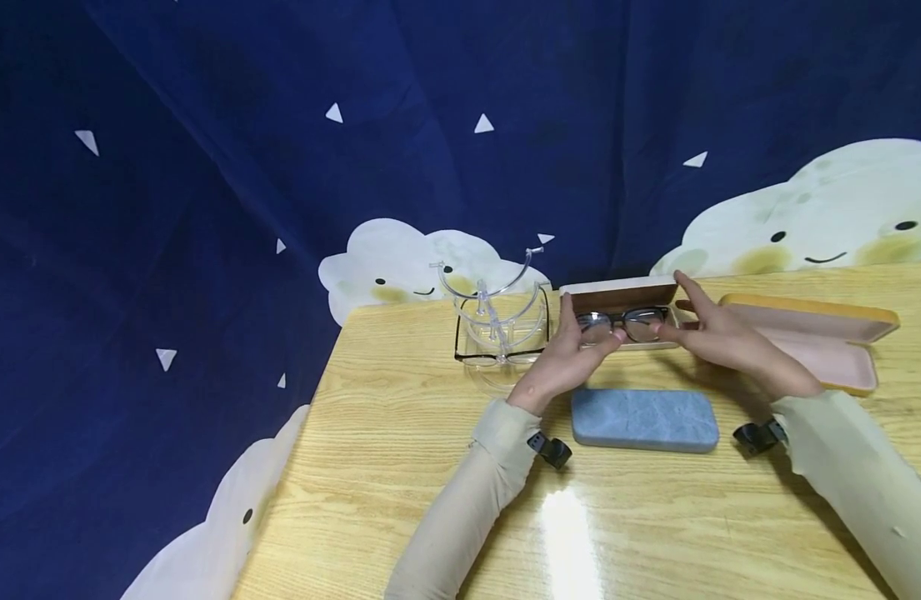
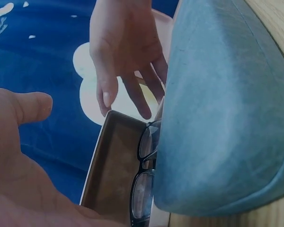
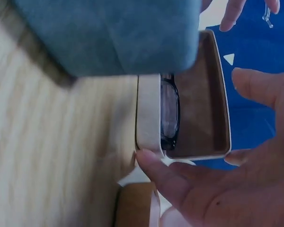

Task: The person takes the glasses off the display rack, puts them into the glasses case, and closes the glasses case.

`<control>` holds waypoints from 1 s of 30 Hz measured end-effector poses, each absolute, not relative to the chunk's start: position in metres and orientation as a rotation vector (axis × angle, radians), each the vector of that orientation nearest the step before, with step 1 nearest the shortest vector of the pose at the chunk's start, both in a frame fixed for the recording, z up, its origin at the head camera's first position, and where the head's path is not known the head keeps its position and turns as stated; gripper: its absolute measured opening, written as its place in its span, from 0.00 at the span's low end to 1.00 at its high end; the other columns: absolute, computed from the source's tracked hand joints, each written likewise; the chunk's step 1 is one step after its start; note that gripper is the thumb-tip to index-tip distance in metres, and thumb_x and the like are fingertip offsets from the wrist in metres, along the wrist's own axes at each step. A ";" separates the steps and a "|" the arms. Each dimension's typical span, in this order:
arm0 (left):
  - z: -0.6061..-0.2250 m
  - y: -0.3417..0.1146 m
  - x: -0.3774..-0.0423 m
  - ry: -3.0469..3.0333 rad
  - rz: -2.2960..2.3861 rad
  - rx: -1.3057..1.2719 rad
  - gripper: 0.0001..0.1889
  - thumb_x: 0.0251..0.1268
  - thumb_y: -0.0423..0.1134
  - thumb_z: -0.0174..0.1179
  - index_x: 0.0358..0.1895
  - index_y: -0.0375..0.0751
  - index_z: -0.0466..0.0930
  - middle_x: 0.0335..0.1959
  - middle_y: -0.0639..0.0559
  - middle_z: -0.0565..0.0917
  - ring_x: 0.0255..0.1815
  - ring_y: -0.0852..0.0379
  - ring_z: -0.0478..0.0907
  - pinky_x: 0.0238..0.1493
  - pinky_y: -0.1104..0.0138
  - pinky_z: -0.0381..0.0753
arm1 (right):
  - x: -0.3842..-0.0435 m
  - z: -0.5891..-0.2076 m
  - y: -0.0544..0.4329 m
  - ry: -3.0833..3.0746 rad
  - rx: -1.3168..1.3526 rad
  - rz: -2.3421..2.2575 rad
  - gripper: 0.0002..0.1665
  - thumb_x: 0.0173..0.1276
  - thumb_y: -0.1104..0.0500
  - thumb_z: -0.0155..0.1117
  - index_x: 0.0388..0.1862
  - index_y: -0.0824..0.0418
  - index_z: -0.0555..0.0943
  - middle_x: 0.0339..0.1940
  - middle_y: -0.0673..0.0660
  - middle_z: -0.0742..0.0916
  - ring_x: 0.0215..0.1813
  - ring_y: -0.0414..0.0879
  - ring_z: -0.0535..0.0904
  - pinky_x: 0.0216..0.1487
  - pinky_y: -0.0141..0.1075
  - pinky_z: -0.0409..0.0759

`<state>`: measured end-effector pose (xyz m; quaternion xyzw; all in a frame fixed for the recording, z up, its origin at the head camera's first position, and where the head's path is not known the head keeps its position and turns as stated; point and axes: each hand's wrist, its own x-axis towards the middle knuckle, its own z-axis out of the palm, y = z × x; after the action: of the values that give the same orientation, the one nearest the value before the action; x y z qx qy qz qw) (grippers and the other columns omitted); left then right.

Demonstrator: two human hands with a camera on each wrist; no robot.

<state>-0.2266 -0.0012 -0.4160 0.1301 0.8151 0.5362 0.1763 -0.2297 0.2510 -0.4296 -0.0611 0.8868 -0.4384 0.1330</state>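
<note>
A pair of black-framed glasses (image 1: pixel 626 321) lies in an open glasses case (image 1: pixel 618 285), pale outside and brown inside, its lid leaning back toward the backdrop. At the left end of that case is my left hand (image 1: pixel 568 354), index finger up along the lid edge and thumb extended in front of the glasses. My right hand (image 1: pixel 718 333) is spread around the right end, one finger up at the lid corner. In the right wrist view a fingertip (image 3: pixel 149 158) touches the case's lower corner. Neither hand's fingers curl around the glasses.
A closed blue glasses case (image 1: pixel 643 419) lies on the wooden table (image 1: pixel 400 467) between my forearms. An open orange glasses case (image 1: pixel 820 321) with pink lining stands to the right. Left, a clear display stand (image 1: pixel 498 321) carries dark-framed glasses (image 1: pixel 481 360). A blue curtain hangs behind.
</note>
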 end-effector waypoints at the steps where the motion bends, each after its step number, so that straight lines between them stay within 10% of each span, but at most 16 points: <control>1: -0.416 -0.001 -0.226 2.314 1.509 0.362 0.56 0.75 0.57 0.60 0.85 0.52 0.22 0.89 0.46 0.40 0.87 0.48 0.51 0.86 0.54 0.56 | -0.230 -0.430 0.252 2.559 -0.178 -1.281 0.62 0.80 0.42 0.58 0.85 0.55 0.22 0.79 0.87 0.55 0.77 0.83 0.60 0.73 0.72 0.65; 13: -0.415 0.002 -0.226 2.428 1.361 0.366 0.54 0.74 0.61 0.59 0.86 0.52 0.29 0.88 0.46 0.44 0.89 0.50 0.44 0.88 0.54 0.53 | -0.215 -0.426 0.266 2.565 -0.114 -1.319 0.55 0.80 0.40 0.58 0.83 0.59 0.34 0.75 0.85 0.63 0.53 0.55 0.83 0.42 0.30 0.79; 22: -0.411 0.008 -0.225 2.510 1.245 0.271 0.54 0.69 0.71 0.57 0.86 0.58 0.33 0.87 0.45 0.52 0.87 0.48 0.54 0.85 0.52 0.61 | -0.207 -0.431 0.272 2.540 -0.104 -1.449 0.45 0.80 0.43 0.60 0.79 0.54 0.44 0.78 0.72 0.62 0.52 0.47 0.85 0.45 0.30 0.84; 30: -0.410 0.006 -0.218 2.521 1.273 0.273 0.57 0.70 0.78 0.47 0.86 0.42 0.39 0.86 0.37 0.51 0.87 0.45 0.54 0.85 0.53 0.61 | -0.207 -0.435 0.265 2.668 -0.039 -1.380 0.48 0.77 0.38 0.61 0.72 0.73 0.54 0.71 0.81 0.68 0.38 0.45 0.89 0.36 0.32 0.84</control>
<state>-0.2184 0.0063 -0.4098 0.0951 0.8783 0.4435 0.1513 -0.2075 0.2646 -0.4351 -0.0128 0.8860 -0.4584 0.0687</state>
